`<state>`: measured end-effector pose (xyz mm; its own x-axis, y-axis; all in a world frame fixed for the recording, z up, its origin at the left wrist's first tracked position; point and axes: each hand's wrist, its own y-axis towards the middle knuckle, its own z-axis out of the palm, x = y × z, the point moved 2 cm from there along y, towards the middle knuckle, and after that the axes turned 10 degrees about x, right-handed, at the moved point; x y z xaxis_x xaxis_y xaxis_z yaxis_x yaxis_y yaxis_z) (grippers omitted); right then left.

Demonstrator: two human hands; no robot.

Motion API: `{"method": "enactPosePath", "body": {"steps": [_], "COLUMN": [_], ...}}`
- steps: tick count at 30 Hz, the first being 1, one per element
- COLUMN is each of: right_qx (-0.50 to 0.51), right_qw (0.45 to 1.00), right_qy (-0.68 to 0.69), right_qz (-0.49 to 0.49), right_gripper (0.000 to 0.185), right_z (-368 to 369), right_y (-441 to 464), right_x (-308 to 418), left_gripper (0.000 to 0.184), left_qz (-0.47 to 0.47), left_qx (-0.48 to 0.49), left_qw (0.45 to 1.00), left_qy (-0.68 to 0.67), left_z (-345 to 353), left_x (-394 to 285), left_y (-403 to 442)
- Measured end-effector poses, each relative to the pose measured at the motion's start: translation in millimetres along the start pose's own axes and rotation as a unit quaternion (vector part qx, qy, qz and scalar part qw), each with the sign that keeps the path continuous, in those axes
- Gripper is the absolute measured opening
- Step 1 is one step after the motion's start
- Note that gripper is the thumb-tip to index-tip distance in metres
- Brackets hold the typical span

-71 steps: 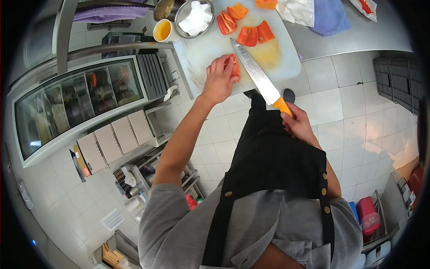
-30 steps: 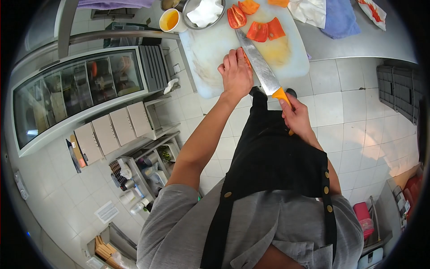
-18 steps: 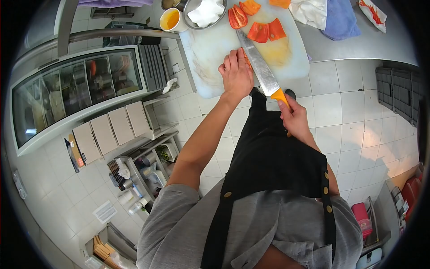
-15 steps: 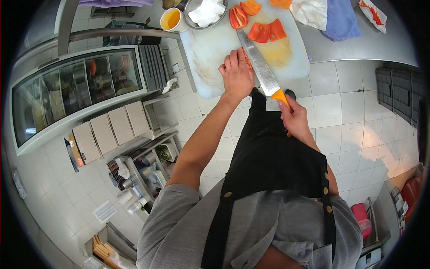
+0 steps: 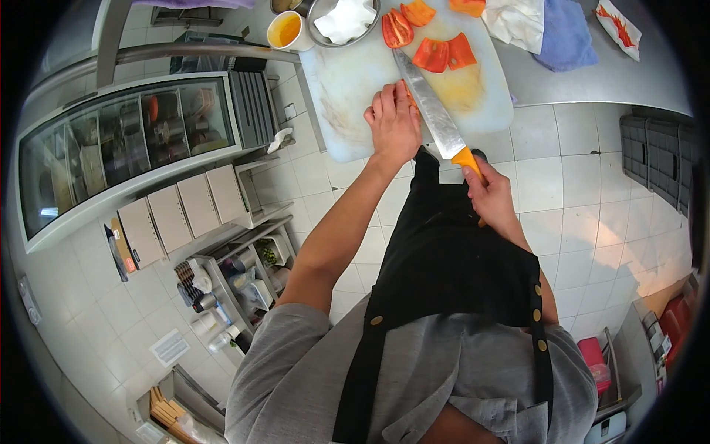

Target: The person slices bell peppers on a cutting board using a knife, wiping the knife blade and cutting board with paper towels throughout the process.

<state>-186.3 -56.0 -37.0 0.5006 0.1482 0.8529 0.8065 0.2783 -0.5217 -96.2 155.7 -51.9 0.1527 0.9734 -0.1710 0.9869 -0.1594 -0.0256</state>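
My left hand (image 5: 393, 122) presses with bent fingers on a red pepper piece (image 5: 411, 96) at the near part of the white cutting board (image 5: 344, 92); most of that piece is hidden under it. My right hand (image 5: 491, 194) is wrapped round the yellow handle of a large knife (image 5: 435, 109). The blade lies along the right side of the held piece, its tip pointing to the far side of the board. Beyond the tip sits a ribbed red pepper piece (image 5: 397, 29). Flat red pieces (image 5: 444, 54) and orange-red pieces (image 5: 418, 12) rest farther right and back.
A cup of orange contents (image 5: 285, 31) and a metal bowl with something white (image 5: 345, 20) stand at the board's far left. White cloth (image 5: 515, 22), a blue cloth (image 5: 566, 37) and a paper tray with red strips (image 5: 620, 29) lie on the steel counter (image 5: 603, 78).
Compared with the earliest frame, my left hand has shifted over the pepper piece, covering more of it, and the knife blade has come close beside it. Over the last half second both hands look nearly still.
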Motion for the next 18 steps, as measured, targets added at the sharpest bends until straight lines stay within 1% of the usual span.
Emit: {"method": "enactPosePath", "body": {"steps": [2, 3, 5, 6, 8, 10, 13, 18], "right_qx": [-0.003, -0.001, 0.005, -0.003, -0.009, 0.008, 0.012, 0.015], "right_qw": [1.0, 1.0, 1.0, 1.0, 0.999, 0.999, 0.999, 0.999], "right_qy": [-0.005, -0.002, 0.001, -0.009, -0.02, 0.02, 0.033, 0.041], "right_qz": [0.001, 0.002, 0.008, -0.008, -0.024, 0.024, 0.038, 0.027], "right_gripper": [0.032, 0.032, 0.032, 0.032, 0.033, 0.035, 0.036, 0.035], "right_z": [-4, -5, -6, -6, -9, -12, -14, -15], "right_y": [1, 3, 2, 5, 6, 5, 3, 4], "right_x": [4, 5, 1, -3, -5, -4, 2, -2], "left_gripper": [0.056, 0.056, 0.054, 0.054, 0.053, 0.054, 0.056, 0.059], "left_qz": [0.02, 0.021, 0.03, 0.029, 0.016, 0.013, 0.005, -0.007], "left_qx": [-0.048, -0.048, -0.065, -0.065, -0.035, -0.029, -0.012, 0.006], "left_qw": [0.998, 0.998, 0.997, 0.997, 0.999, 0.999, 1.0, 1.0], "left_qy": [-0.027, -0.029, 0.014, 0.015, 0.004, 0.011, 0.011, 0.017], "left_z": [5, 6, 5, 3, -1, -2, -6, -9], "left_x": [3, 3, 2, 1, -2, -3, -5, -8], "left_y": [-2, 1, -1, -1, 0, 1, 2, 4]}}
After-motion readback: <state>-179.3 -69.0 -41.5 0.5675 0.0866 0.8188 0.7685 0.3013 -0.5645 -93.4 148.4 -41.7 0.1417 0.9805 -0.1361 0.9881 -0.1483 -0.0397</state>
